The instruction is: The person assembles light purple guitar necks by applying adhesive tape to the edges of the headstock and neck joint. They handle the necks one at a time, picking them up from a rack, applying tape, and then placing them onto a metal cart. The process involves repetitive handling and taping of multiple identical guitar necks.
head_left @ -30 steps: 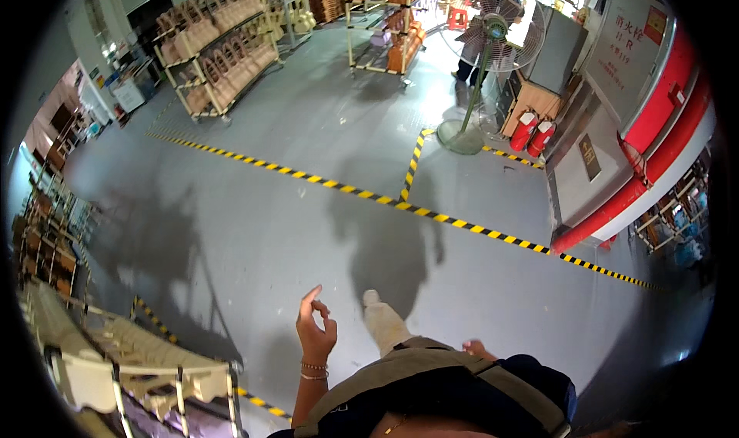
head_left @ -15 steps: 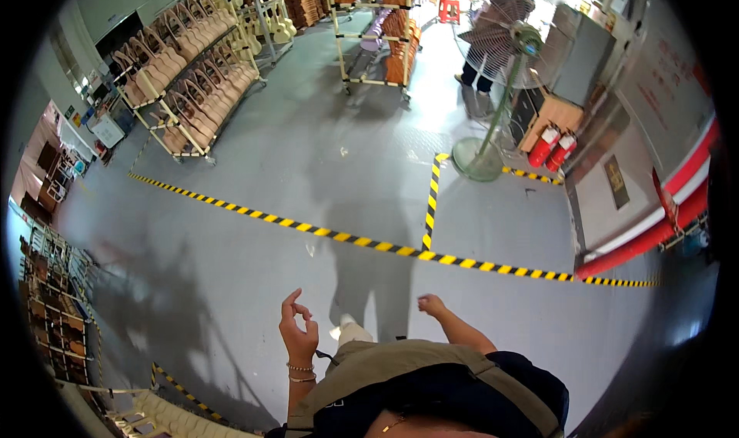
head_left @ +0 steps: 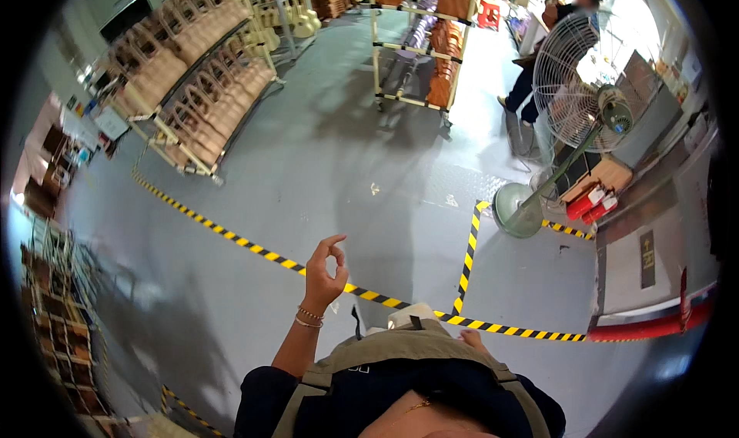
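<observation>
My left hand is raised in front of me over the floor and its striped tape line, touching nothing. Its fingers curve loosely with a gap between thumb and fingers, and nothing shows in them. Beaded bracelets circle that wrist. Low at my right side, my right hand is partly hidden behind my body and the olive apron. Its fingers are too small and covered to read. A light shoe shows just past the apron.
Yellow-and-black tape crosses the grey floor. Racks of guitar bodies stand left, another guitar rack ahead. At right are a standing fan, red fire extinguishers and a red-edged panel. Beyond the fan stands a person.
I have moved forward; the racks, fan and tape line appear nearer. My left hand has swung up and forward. My right hand has dropped back, mostly behind the apron.
</observation>
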`<act>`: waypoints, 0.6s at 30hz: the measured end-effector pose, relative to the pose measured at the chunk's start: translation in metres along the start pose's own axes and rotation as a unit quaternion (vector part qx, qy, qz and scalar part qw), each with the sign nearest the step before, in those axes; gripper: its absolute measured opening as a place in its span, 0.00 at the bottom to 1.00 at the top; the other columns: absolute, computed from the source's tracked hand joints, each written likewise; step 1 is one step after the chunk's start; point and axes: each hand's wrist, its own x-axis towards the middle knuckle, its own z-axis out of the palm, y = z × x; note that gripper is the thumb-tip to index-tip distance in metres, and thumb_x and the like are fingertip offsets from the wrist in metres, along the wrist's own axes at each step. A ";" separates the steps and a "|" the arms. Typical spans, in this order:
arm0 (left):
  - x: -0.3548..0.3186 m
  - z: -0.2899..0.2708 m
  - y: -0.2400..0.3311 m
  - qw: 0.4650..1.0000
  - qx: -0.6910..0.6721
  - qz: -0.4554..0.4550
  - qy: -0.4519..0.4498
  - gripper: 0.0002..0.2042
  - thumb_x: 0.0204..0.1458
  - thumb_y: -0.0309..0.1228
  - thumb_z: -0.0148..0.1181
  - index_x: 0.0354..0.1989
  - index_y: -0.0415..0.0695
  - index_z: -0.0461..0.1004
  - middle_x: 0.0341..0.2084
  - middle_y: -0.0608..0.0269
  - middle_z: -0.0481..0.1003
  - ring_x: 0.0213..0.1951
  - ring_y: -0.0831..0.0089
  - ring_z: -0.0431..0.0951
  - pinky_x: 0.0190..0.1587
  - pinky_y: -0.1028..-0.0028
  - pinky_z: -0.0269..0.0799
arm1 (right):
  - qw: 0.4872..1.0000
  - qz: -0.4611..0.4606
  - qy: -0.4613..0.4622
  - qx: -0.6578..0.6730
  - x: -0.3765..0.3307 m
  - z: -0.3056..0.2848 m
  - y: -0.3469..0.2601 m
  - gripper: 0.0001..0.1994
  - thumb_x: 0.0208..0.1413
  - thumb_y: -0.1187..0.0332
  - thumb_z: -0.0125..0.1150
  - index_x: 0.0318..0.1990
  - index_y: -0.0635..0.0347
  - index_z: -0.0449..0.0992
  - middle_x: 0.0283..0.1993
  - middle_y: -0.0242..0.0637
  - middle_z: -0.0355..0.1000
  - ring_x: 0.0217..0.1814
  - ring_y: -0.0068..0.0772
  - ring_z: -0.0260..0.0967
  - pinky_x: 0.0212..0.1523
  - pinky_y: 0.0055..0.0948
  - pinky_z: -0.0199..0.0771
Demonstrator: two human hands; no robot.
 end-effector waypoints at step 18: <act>0.468 0.243 -0.125 0.995 -0.063 0.014 -0.082 0.28 0.31 0.20 0.41 0.50 0.35 0.63 0.15 0.67 0.59 0.21 0.77 0.58 0.33 0.80 0.60 | 0.986 -0.141 -0.003 0.093 0.328 -0.020 -0.457 0.15 0.50 0.63 0.55 0.43 0.63 0.71 0.27 0.34 0.72 0.26 0.23 0.70 0.21 0.23 0.66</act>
